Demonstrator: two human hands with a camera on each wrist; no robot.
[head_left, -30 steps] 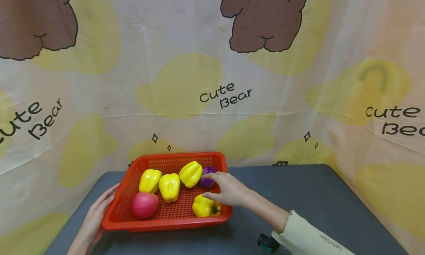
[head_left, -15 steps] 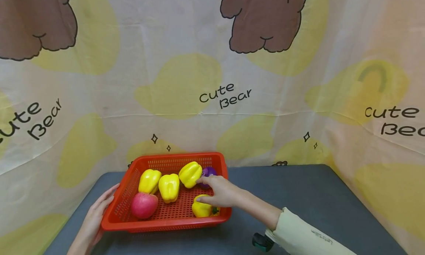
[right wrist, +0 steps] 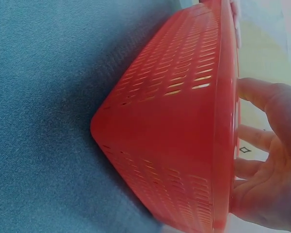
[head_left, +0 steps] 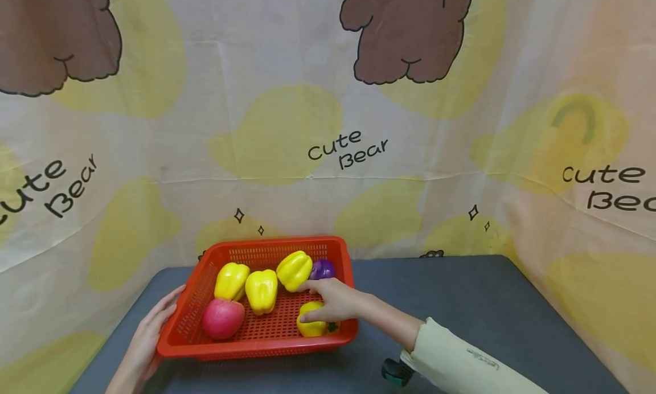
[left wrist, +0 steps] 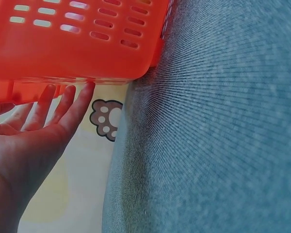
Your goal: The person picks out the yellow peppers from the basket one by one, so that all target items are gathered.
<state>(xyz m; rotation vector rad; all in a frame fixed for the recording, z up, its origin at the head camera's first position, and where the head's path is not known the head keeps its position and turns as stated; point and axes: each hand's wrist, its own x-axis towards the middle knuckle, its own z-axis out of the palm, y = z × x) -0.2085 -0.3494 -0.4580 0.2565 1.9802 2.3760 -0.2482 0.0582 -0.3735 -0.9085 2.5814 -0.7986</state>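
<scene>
My left hand [head_left: 146,337] lies along the outside of the red plastic basket [head_left: 246,347] at its left side, fingers straight against the rim. The left wrist view shows those fingers [left wrist: 80,109] extended beside the basket wall. My right hand [head_left: 335,301] reaches in over the basket's right rim, thumb and fingers spread apart. Its thumb overlaps the yellow bell pepper [head_left: 309,327] at the front right. The fingertips are close to another yellow bell pepper [head_left: 294,270] at the back. A round purple vegetable [head_left: 323,269] sits just behind the hand.
Two more yellow bell peppers, one at the left [head_left: 232,280] and one in the middle [head_left: 262,291], lie in the basket. A pinkish-red round fruit [head_left: 223,319] is at its front left. The basket stands on a dark grey table [head_left: 435,303], before a printed cloth backdrop [head_left: 287,52].
My right hand has moved left and toward the front of the basket, away from the purple vegetable, which shows more now. The left hand and the basket have stayed put.
</scene>
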